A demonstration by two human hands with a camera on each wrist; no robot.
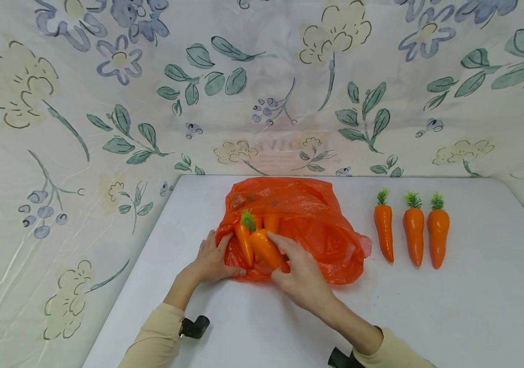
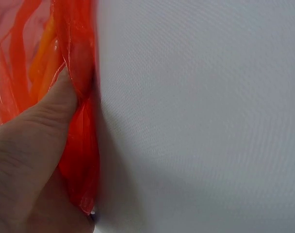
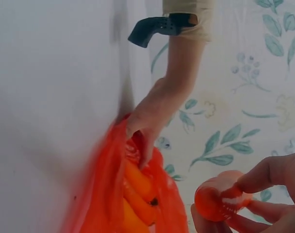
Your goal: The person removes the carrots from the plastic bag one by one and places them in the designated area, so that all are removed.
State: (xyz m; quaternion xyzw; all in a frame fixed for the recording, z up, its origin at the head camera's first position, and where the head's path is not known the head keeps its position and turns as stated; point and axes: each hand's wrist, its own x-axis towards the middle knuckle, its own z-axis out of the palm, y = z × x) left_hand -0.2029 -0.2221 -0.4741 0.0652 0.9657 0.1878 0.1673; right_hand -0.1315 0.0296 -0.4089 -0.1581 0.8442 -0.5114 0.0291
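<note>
Head view first: a carrot (image 1: 266,248) is being pinched between thumb and fingers by the right hand (image 1: 300,276), right at the mouth of a red plastic bag (image 1: 335,255). The rim of that bag is being gripped on its left side by the left hand (image 1: 211,261), with the thumb being hooked inside (left wrist cam is showing that pretty clearly). More carrots (image 1: 244,244) are being held inside the bag, partly being hidden by the crinkly plastic. A green tuft (image 1: 248,220) is being shown there too, can't really tell which carrot it belongs to. Off to the right of the bag, three carrots (image 1: 413,237) are being supported by the white desk (image 1: 482,306), side by side, leafy ends pointing away. Behind everything, the background is being filled by a floral cloth (image 1: 262,61).
</note>
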